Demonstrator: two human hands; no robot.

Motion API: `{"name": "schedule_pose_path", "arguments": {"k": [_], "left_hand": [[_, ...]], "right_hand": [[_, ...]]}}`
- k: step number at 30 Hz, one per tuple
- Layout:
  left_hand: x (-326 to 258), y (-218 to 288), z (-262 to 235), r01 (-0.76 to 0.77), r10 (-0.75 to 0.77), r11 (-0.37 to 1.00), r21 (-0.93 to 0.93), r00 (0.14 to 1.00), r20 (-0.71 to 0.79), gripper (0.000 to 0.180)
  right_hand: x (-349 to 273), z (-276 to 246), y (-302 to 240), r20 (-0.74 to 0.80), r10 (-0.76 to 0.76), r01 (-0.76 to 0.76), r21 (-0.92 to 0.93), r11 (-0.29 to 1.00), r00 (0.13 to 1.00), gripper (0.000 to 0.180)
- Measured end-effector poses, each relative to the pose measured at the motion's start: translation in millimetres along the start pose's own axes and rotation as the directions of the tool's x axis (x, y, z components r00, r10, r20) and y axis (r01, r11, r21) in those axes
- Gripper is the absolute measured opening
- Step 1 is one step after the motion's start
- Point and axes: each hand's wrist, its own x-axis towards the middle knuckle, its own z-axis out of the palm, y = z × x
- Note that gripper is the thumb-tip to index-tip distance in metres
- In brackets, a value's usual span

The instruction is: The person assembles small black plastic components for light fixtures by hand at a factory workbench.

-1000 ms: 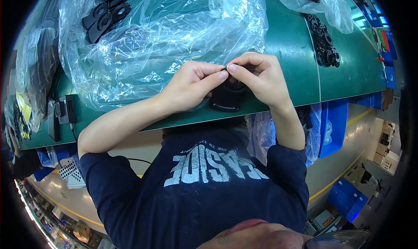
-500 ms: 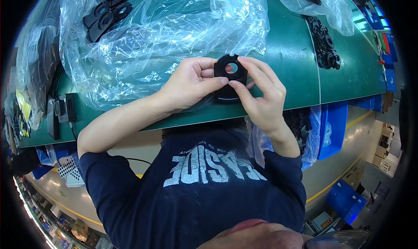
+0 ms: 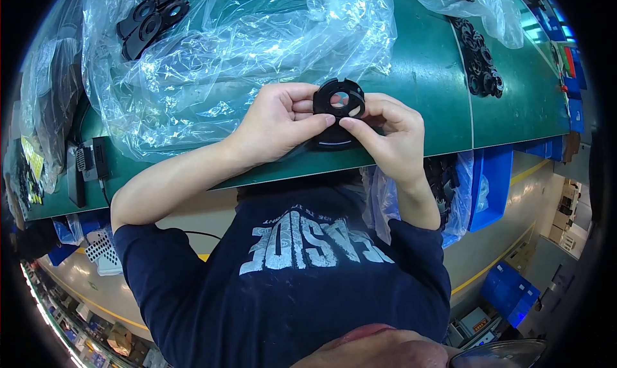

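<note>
Between my hands is a black plastic part (image 3: 331, 135) with a round ring-shaped end and a hole through it, held just over the near edge of the green table. My left hand (image 3: 283, 118) grips its left side, thumb on the front and fingers curled behind. On the right side, my right hand (image 3: 391, 129) pinches the ring's edge, its thumb low on the front face and its fingers partly behind. Fingertips show through the hole. Whether the ring is a separate piece from the lower body, I cannot tell.
Clear plastic sheeting (image 3: 212, 72) covers much of the table's left, with several similar black parts (image 3: 149, 27) on it. Several black rings (image 3: 479, 62) lie in a cluster at right. A blue bin (image 3: 491, 191) stands below the table's edge. A small black device (image 3: 96, 159) sits at left.
My right fingers have slid from the ring's top down along its right side and curled behind it. The part has tilted slightly, and more shows through the hole.
</note>
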Motion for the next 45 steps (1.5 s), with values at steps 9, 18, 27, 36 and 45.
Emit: {"name": "schedule_pose_path", "arguments": {"k": [9, 18, 27, 36, 45], "left_hand": [[-0.5, 0.0, 4.2, -0.051, 0.059, 0.994, 0.099, 0.995, -0.077, 0.03], [-2.3, 0.3, 4.7, -0.038, 0.048, 0.992, 0.123, 0.996, -0.075, 0.031], [-0.7, -5.3, 4.1, -0.111, 0.121, 0.985, 0.131, 0.99, -0.068, 0.03], [-2.2, -3.5, 3.6, -0.102, 0.103, 0.99, 0.099, 0.995, -0.007, 0.035], [-5.9, -4.3, 5.5, -0.129, 0.13, 0.973, 0.192, 0.991, 0.009, 0.034]], "right_hand": [[-6.7, 12.2, 5.6, -0.099, 0.041, -0.044, -0.028, 0.999, 0.994, 0.029], [-4.2, 9.0, 11.2, -0.051, 0.075, -0.067, 0.152, 0.986, 0.996, 0.051], [-12.0, 17.0, 6.1, -0.207, -0.356, 0.246, -0.422, 0.873, 0.911, 0.027], [-11.6, 11.8, 6.0, -0.189, -0.034, 0.041, 0.036, 0.999, 0.981, 0.015], [-10.6, 1.4, 2.4, -0.005, 0.001, -0.001, -0.032, 0.999, 1.0, 0.01]]}}
